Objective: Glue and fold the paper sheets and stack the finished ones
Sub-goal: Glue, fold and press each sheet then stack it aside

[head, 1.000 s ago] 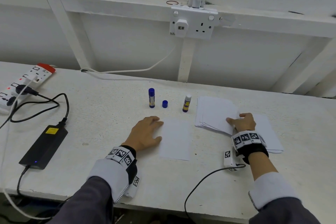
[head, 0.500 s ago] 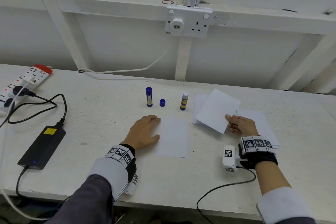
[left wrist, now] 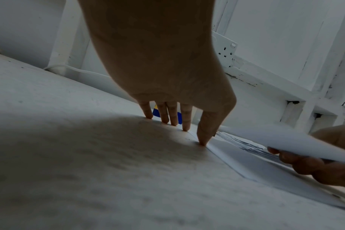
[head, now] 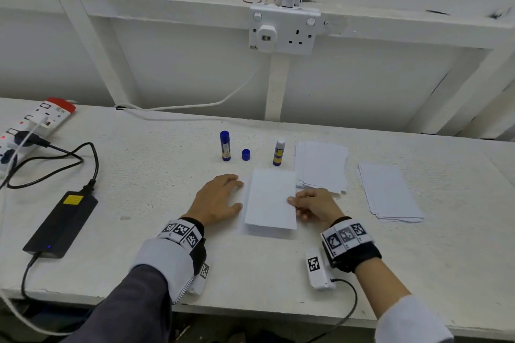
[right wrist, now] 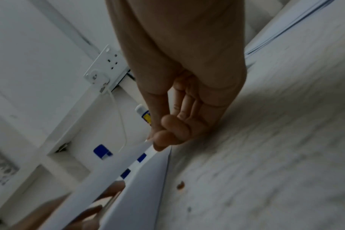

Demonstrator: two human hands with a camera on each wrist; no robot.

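1. Head view shows two hands at work on the white bench [head: 139, 189]: the left hand [head: 216, 199] lies flat with straight fingers, fingertips on the left edge of a sheet on the bench [head: 245, 228].
2. The right hand [head: 313, 205] pinches a second sheet [head: 270, 199] by its right edge between thumb and fingers, held just above the first sheet.
3. Left wrist view confirms the lifted sheet is clear of the lower one, and all five left fingertips [left wrist: 185, 127] press down.
4. Two paper stacks lie to the right: a near stack [head: 320, 167] just behind the right hand and a far stack [head: 390, 192] further right, apart from it.
5. Two glue sticks stand behind the sheets: one capped [head: 225, 145], one uncapped [head: 279, 152], with one loose blue cap [head: 245, 154] between them.
6. One power strip [head: 36, 122] and one black adapter [head: 61, 224] sit at the left.
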